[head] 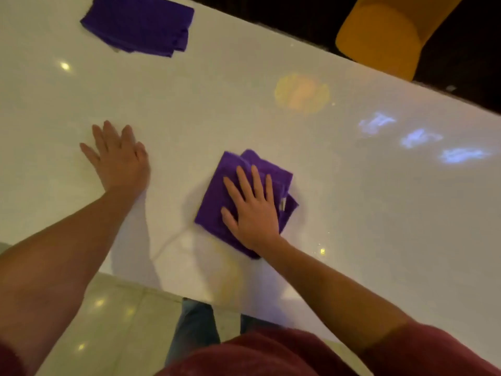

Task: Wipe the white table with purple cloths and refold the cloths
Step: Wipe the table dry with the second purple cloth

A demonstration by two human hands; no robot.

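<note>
- Pressing flat with fingers spread, the right hand (253,210) lies on a folded, soft purple cloth (217,202) near the table's front edge.
- The left hand (119,158) rests open, palm down, on the glossy white table (244,118).
- A second folded purple cloth (138,23) lies at the far edge; a rounded mustard chair (385,36) stands beyond.

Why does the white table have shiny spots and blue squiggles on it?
Head view: the glossy white table mirrors lights, a bright dot, an orange glow and blue squiggles; soft shadows lie beside the left hand and nearer purple cloth; the picture is slightly blurry.
</note>
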